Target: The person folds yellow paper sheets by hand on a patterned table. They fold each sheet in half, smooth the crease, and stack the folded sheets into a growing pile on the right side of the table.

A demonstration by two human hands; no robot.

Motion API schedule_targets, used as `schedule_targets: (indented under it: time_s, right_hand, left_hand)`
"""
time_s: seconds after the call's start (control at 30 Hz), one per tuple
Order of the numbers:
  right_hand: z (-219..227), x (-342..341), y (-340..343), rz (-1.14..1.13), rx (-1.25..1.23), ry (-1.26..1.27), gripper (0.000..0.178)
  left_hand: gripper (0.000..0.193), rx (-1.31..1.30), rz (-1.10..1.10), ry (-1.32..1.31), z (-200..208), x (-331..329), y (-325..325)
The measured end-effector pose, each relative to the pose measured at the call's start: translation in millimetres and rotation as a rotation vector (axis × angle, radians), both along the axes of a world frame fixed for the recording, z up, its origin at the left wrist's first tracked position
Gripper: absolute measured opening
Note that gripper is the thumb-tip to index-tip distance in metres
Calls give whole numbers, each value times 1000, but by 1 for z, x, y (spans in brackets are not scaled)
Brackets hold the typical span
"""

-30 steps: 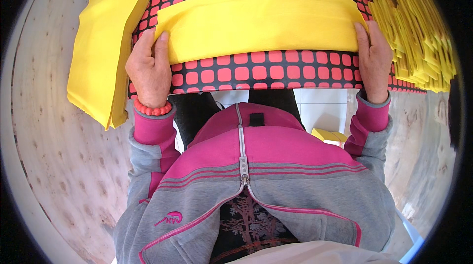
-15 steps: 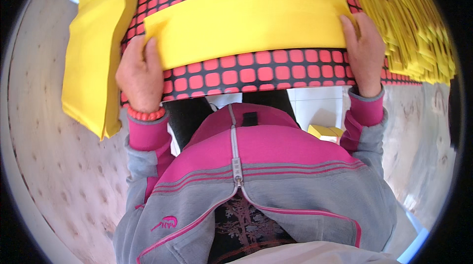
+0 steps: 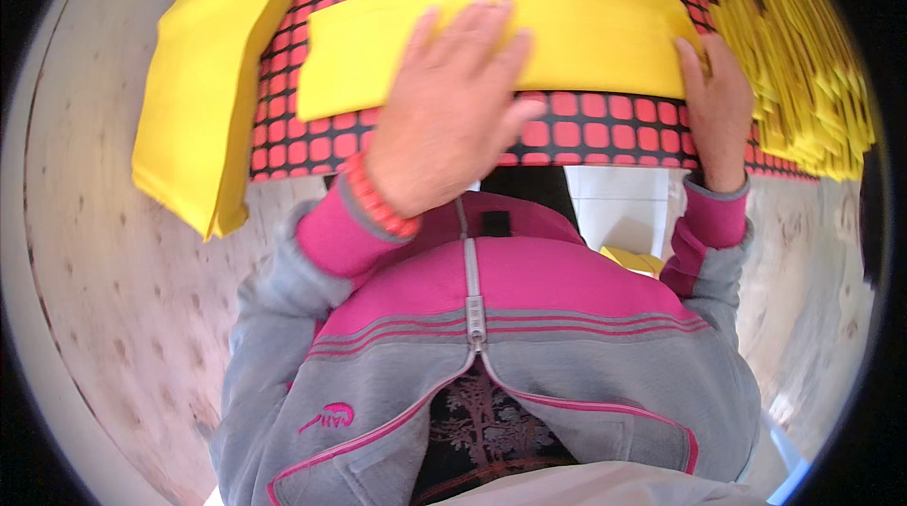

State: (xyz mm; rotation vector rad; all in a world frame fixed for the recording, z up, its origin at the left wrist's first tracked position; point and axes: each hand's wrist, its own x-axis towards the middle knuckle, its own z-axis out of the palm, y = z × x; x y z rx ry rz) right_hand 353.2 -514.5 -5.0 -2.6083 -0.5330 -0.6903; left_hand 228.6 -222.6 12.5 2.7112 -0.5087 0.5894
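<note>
A long folded strip of yellow cloth [image 3: 586,38] lies across a red-and-black checked table covering [image 3: 567,133]. My left hand [image 3: 458,95] rests on the middle of the strip, fingers stretched out and palm down. It is slightly blurred. At the strip's right end my right hand [image 3: 718,90] grips the cloth's edge between thumb and fingers. A red beaded bracelet [image 3: 378,199] circles my left wrist.
To the left, a thick folded yellow cloth [image 3: 213,81] hangs over the table's edge. A tall stack of folded yellow cloths [image 3: 803,62] stands at the right. Something yellow [image 3: 631,260] shows below the table.
My left hand has let go of the strip's left end and moved right onto its middle, flattening out. My right hand keeps its grip. The whole view has shifted slightly.
</note>
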Motion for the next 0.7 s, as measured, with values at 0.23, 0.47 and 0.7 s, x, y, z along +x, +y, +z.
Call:
schedule_targets:
  time_s: [0.23, 0.47, 0.7]
  right_hand:
    - [2, -1, 0, 10, 21, 71, 27]
    - [0, -10, 4, -40, 111, -191, 26]
    - [2, -47, 58, 418, 79, -195, 36]
  left_hand:
    - [67, 79, 13, -33, -12, 28, -2]
    - [69, 126, 45, 38, -16, 29, -1]
    - [64, 152, 53, 24, -12, 30, -5]
